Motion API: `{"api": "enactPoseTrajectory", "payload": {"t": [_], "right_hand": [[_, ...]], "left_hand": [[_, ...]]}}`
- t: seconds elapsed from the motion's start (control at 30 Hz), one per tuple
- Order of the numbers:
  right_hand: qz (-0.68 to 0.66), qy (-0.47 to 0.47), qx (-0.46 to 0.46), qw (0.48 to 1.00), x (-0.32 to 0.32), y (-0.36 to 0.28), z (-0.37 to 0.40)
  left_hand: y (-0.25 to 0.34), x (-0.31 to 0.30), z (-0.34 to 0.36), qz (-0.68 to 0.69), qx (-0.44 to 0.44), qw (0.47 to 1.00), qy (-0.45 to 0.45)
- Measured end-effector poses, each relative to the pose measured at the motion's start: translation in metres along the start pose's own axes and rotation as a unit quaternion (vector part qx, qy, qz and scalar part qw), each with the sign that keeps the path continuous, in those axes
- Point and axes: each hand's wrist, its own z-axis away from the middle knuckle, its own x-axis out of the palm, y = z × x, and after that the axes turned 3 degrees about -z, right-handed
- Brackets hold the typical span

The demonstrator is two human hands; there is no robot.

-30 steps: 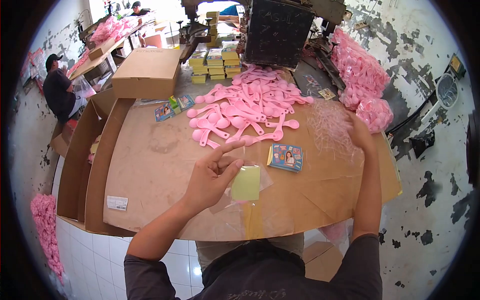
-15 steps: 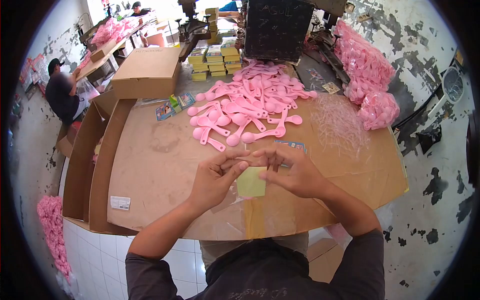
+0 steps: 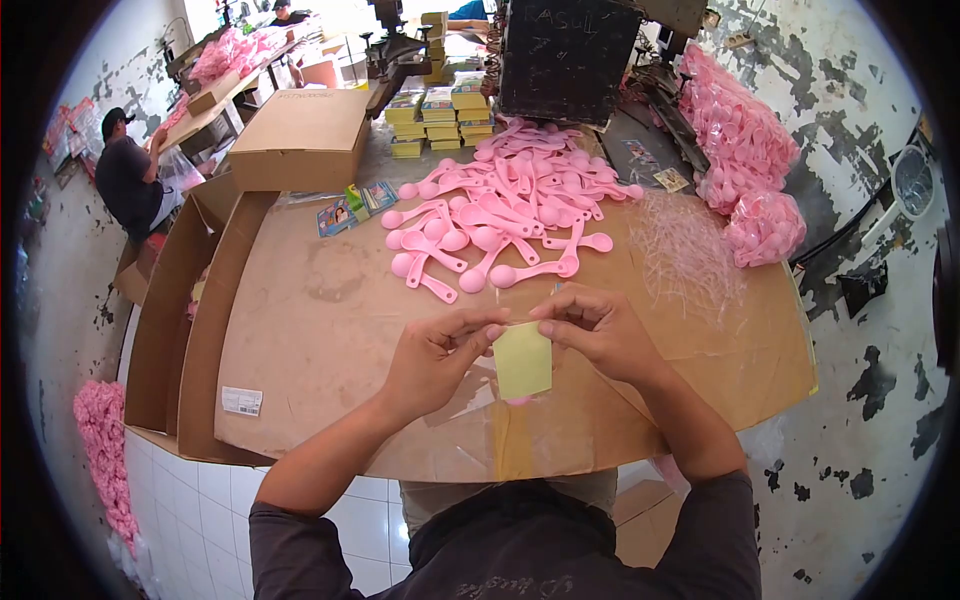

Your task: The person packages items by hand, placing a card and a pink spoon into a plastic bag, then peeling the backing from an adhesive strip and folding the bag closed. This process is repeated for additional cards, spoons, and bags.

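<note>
Both my hands hold a small pale yellow card upright over the near part of the cardboard-covered table. My left hand pinches near its upper left corner, and my right hand pinches the upper right corner. A bit of something pink peeks out below the card; most of it is hidden. Just beyond my fingers lies a heap of pink plastic scoops. A sliver of a blue printed card shows behind my right fingers.
An open carton lines the left edge, with a closed box behind it. Card stacks and a black machine box stand at the back. Clear plastic strips and bagged scoops are right. A co-worker sits far left.
My right fingers have shifted from the card's side to its upper right corner. The card now faces me more fully and sits slightly to the right in view.
</note>
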Motion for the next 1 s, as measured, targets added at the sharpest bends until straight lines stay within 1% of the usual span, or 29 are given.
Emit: {"api": "enactPoseTrajectory", "payload": {"t": [0.1, 0.2, 0.3, 0.4, 0.5, 0.6, 0.7, 0.8, 0.9, 1.0], "right_hand": [[-0.045, -0.017, 0.038, 0.998, -0.005, 0.0, 0.001], [-0.067, -0.028, 0.028, 0.997, -0.006, 0.001, 0.001], [-0.039, -0.039, -0.002, 0.998, -0.01, 0.008, -0.001], [-0.046, -0.039, 0.006, 0.998, -0.012, 0.008, -0.001], [-0.022, -0.05, -0.014, 0.998, -0.016, 0.009, -0.002], [-0.021, -0.065, -0.011, 0.998, -0.019, 0.01, -0.001], [0.006, -0.072, -0.014, 0.997, -0.021, 0.003, -0.001], [0.107, -0.069, -0.064, 0.99, -0.019, 0.001, -0.001], [0.104, -0.063, -0.04, 0.992, -0.018, 0.004, 0.001], [0.066, -0.062, -0.026, 0.996, -0.019, 0.01, 0.0]], "left_hand": [[0.002, -0.001, 0.001, -0.025, 0.017, 1.0, -0.009], [-0.006, -0.005, 0.001, -0.061, 0.056, 0.996, -0.015], [-0.003, -0.008, -0.001, -0.07, 0.084, 0.993, -0.037], [0.0, -0.012, -0.002, -0.061, 0.076, 0.993, -0.065], [0.005, -0.012, -0.002, -0.05, 0.045, 0.995, -0.076], [0.001, -0.015, -0.001, -0.031, 0.048, 0.994, -0.093], [-0.001, -0.017, -0.004, 0.04, 0.023, 0.994, -0.097], [-0.008, -0.015, -0.006, 0.151, -0.047, 0.984, -0.085], [-0.011, -0.012, -0.006, 0.007, -0.029, 0.996, -0.085], [-0.01, -0.011, -0.008, 0.044, -0.054, 0.993, -0.095]]}}
